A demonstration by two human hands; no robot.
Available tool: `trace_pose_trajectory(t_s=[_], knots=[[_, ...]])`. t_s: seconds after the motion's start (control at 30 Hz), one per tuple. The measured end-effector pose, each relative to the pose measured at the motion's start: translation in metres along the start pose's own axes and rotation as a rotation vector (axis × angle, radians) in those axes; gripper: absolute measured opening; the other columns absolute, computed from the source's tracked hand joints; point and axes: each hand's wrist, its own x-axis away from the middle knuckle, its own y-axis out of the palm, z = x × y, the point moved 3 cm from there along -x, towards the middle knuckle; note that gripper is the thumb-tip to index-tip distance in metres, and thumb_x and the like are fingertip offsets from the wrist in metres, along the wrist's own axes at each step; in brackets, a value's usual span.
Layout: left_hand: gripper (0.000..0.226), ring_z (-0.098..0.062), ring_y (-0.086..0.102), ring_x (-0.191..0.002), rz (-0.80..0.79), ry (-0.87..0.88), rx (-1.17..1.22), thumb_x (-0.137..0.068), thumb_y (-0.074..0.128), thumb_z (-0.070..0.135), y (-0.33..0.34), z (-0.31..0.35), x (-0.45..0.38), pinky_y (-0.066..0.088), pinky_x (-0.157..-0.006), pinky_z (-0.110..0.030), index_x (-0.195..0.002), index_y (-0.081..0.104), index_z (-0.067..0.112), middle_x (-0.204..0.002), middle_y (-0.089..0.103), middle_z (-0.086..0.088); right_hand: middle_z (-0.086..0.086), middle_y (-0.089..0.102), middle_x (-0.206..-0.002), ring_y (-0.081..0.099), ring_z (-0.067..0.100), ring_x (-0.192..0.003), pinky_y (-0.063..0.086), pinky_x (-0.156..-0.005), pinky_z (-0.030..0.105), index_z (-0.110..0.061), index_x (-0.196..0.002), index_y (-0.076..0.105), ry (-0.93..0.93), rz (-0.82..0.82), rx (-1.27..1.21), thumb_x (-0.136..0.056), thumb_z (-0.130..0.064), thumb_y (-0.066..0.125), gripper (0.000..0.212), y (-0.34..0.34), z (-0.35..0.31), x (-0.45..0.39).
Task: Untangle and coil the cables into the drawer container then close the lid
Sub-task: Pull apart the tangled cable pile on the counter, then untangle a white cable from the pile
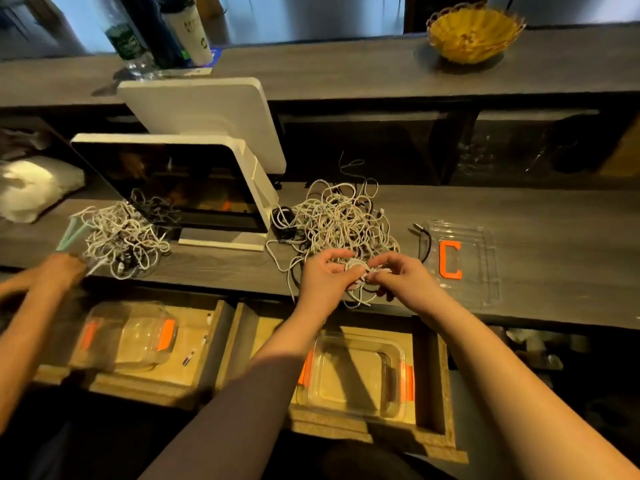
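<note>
Head view: I have bare counter [554, 216] to the right of the clear lid [464, 261], which lies flat near the front edge. The open container [353, 372] sits in the pulled-out drawer [429, 375] directly below my hands. My left hand [323, 275] and right hand [398, 275] meet at the near side of the cable pile [337, 220], both pinching a small white coil [356, 268] between curled fingers, forearms angled inward.
</note>
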Motion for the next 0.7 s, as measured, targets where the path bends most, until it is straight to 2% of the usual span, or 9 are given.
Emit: trace_pose_trajectory(t_s=[0.07,0.17,0.27,0.37,0.47,0.57,0.63,0.7], knots=[[0.021,-0.018,0.068,-0.073,0.005,-0.074,-0.040,-0.084,0.080,0.009,0.001,-0.025,-0.002,0.059,-0.064,-0.024,-0.101,0.069,0.012,-0.082,0.071,-0.015,0.020,0.069,-0.102,0.059,0.021,-0.071,0.049,-0.064,0.035,-0.009,-0.108,0.065,-0.011,-0.010,0.118,-0.089,-0.007,0.068,0.020,0.006,0.019,-0.004],[0.023,-0.017,0.068,-0.080,0.029,-0.186,-0.048,-0.086,0.077,0.007,0.000,-0.064,-0.001,0.057,-0.063,-0.018,-0.107,0.071,0.001,-0.094,0.073,-0.016,0.016,0.066,-0.101,0.056,0.016,-0.072,0.048,-0.070,0.034,-0.015,-0.105,0.062,-0.023,-0.033,0.191,-0.086,-0.005,0.071,0.023,0.018,0.048,-0.012],[0.022,-0.018,0.068,-0.081,0.068,-0.288,0.008,-0.087,0.075,0.003,-0.003,-0.097,0.003,0.055,-0.062,-0.016,-0.108,0.071,-0.002,-0.100,0.072,-0.019,0.009,0.057,-0.082,0.047,0.014,-0.070,0.042,-0.067,0.032,-0.013,-0.102,0.063,0.009,-0.106,0.302,-0.082,-0.010,0.076,0.024,0.029,0.076,-0.020],[0.020,-0.018,0.067,-0.077,0.087,-0.352,-0.013,-0.086,0.075,-0.001,-0.003,-0.121,0.009,0.056,-0.058,-0.017,-0.105,0.070,-0.004,-0.096,0.070,-0.020,0.001,0.052,-0.075,0.047,0.013,-0.067,0.040,-0.065,0.031,-0.012,-0.101,0.066,0.056,-0.192,0.415,-0.079,-0.016,0.080,0.026,0.039,0.100,-0.024],[0.021,-0.022,0.068,-0.079,0.087,-0.392,-0.069,-0.082,0.079,-0.001,0.000,-0.141,0.016,0.057,-0.058,-0.018,-0.102,0.071,-0.003,-0.098,0.070,-0.020,0.002,0.062,-0.083,0.055,0.015,-0.074,0.046,-0.069,0.032,-0.014,-0.102,0.067,0.094,-0.245,0.519,-0.078,-0.018,0.081,0.029,0.047,0.114,-0.021],[0.024,-0.026,0.070,-0.085,0.113,-0.428,-0.112,-0.080,0.081,-0.001,0.000,-0.157,0.023,0.059,-0.060,-0.020,-0.103,0.071,-0.003,-0.100,0.071,-0.019,0.004,0.070,-0.093,0.065,0.019,-0.084,0.055,-0.080,0.039,-0.018,-0.105,0.065,0.095,-0.314,0.612,-0.080,-0.021,0.080,0.029,0.057,0.128,-0.016],[0.016,-0.028,0.071,-0.088,0.152,-0.436,-0.127,-0.083,0.078,-0.002,-0.004,-0.166,0.023,0.062,-0.069,-0.027,-0.097,0.073,0.001,-0.100,0.072,-0.018,0.005,0.069,-0.100,0.065,0.020,-0.091,0.054,-0.080,0.036,-0.017,-0.115,0.061,0.087,-0.336,0.647,-0.084,-0.022,0.076,0.035,0.064,0.133,-0.013],[0.010,-0.027,0.070,-0.084,0.214,-0.459,-0.136,-0.087,0.073,-0.002,-0.011,-0.170,0.020,0.062,-0.073,-0.032,-0.089,0.075,0.007,-0.097,0.073,-0.015,0.007,0.065,-0.117,0.060,0.023,-0.106,0.049,-0.086,0.033,-0.017,-0.127,0.056,0.079,-0.320,0.683,-0.086,-0.025,0.074,0.046,0.066,0.136,-0.013]])
